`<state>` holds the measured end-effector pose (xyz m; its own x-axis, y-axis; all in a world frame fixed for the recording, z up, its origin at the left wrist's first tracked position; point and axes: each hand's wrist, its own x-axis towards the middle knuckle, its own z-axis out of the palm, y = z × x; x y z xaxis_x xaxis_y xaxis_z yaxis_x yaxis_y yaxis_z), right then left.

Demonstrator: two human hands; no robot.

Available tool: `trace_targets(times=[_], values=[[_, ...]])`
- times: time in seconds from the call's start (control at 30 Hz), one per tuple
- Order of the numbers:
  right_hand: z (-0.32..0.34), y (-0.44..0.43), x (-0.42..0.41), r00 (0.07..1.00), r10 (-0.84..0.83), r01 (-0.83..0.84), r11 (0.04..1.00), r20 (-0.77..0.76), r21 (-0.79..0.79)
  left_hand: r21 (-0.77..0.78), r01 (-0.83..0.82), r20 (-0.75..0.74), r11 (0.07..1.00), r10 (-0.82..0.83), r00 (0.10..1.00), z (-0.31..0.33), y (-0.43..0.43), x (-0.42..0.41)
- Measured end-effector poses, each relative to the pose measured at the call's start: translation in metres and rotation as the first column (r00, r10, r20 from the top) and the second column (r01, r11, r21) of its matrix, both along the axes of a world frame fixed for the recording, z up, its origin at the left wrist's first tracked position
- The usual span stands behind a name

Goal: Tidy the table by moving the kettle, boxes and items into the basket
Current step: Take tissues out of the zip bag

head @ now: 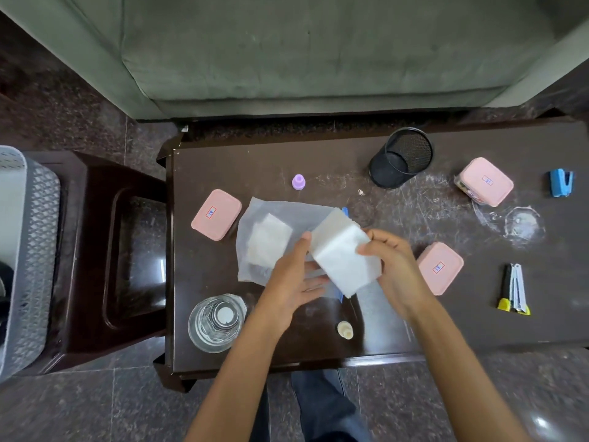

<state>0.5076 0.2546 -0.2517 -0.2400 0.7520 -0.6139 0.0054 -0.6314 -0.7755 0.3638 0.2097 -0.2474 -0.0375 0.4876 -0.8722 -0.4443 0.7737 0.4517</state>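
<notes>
Both hands hold a white stack of tissues above the middle of the dark table: my left hand is under and beside its left end, my right hand grips its right side. Beneath lies a translucent plastic bag with a second white stack inside. Three pink lidded boxes lie on the table: one at the left, one near my right hand, one at the far right. The grey lattice basket stands at the left edge of view on a dark stool.
Also on the table: a clear glass jar at the front left, a black mesh pen cup lying tipped, a purple cap, a cream cap, a blue stapler, a yellow-tipped cutter. A grey sofa stands behind.
</notes>
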Motion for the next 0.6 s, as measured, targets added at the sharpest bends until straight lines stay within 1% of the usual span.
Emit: trace_targets(times=[0.03,0.07,0.1,0.13,0.2,0.27,0.37,0.43,0.47,0.53,0.57,0.6], values=[[-0.001,0.0,-0.002,1.0,-0.007,0.007,1.0,0.005,-0.016,0.01,-0.082,0.12,0.997,0.08,0.99,0.0,0.002,0.0],[-0.002,0.0,-0.004,1.0,-0.014,0.015,1.0,0.025,-0.028,0.065,-0.129,0.139,0.99,0.119,0.983,-0.004,0.004,0.0],[-0.003,0.0,-0.006,0.998,-0.018,0.02,0.999,0.063,-0.032,0.124,-0.15,0.09,0.981,0.14,0.986,-0.008,0.006,0.0],[-0.003,0.0,-0.006,0.994,-0.01,0.014,0.999,0.112,-0.03,0.174,-0.155,-0.001,0.972,0.158,0.987,-0.011,0.008,0.001],[-0.005,0.0,-0.004,0.98,0.046,-0.04,0.999,0.193,-0.03,0.239,-0.173,-0.163,0.955,0.215,0.963,-0.014,0.013,0.0],[-0.005,0.001,-0.003,0.979,0.08,-0.068,0.995,0.187,-0.069,0.283,-0.125,-0.253,0.951,0.2,0.947,-0.019,0.018,-0.001],[-0.004,0.004,-0.006,0.992,0.018,-0.004,0.994,0.128,-0.107,0.28,0.02,-0.307,0.96,0.069,0.949,-0.025,0.022,-0.002],[-0.006,0.006,-0.009,0.981,-0.016,0.027,0.998,0.195,-0.053,0.274,0.091,-0.336,0.957,0.006,0.942,-0.027,0.023,0.002],[-0.008,0.007,-0.011,0.969,-0.04,0.043,0.999,0.243,-0.008,0.279,0.094,-0.396,0.956,0.025,0.918,-0.028,0.023,0.004],[-0.012,0.008,-0.013,0.934,-0.104,0.063,0.99,0.342,0.13,0.302,0.038,-0.583,0.953,0.153,0.798,-0.03,0.019,0.011],[-0.013,0.007,-0.014,0.907,-0.133,0.048,0.975,0.398,0.217,0.318,0.008,-0.627,0.948,0.204,0.752,-0.028,0.017,0.015],[-0.013,0.005,-0.016,0.882,-0.153,0.016,0.955,0.447,0.295,0.329,0.002,-0.607,0.944,0.21,0.766,-0.027,0.016,0.019]])
